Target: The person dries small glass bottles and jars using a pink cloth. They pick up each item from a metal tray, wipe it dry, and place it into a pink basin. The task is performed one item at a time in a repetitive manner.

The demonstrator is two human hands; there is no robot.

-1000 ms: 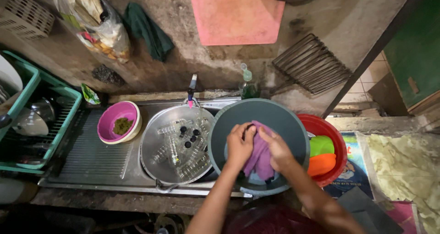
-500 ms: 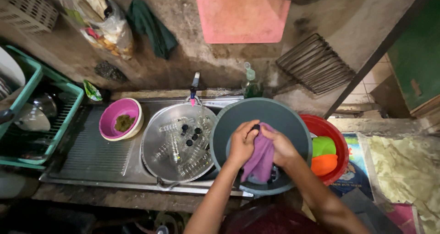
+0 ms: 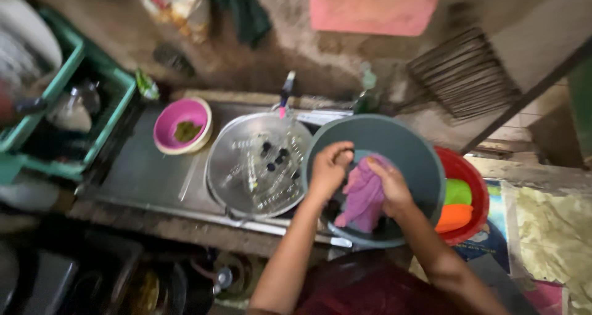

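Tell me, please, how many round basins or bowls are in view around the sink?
4: a small pink plastic bowl at left, a shiny round metal basin in the middle, a large grey plastic basin under both hands, and a red plastic basin at right. Others may be hidden.

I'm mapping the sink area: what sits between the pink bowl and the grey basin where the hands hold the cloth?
In the head view, a round metal pan sits between the pink bowl and the grey basin.

The cloth (image 3: pixel 364 198) I hold is purple, the basin (image 3: pixel 394 142) grey-blue. At right a red tub (image 3: pixel 472 185); at left a pink bowl (image 3: pixel 166 127) and green crate (image 3: pixel 105 105).
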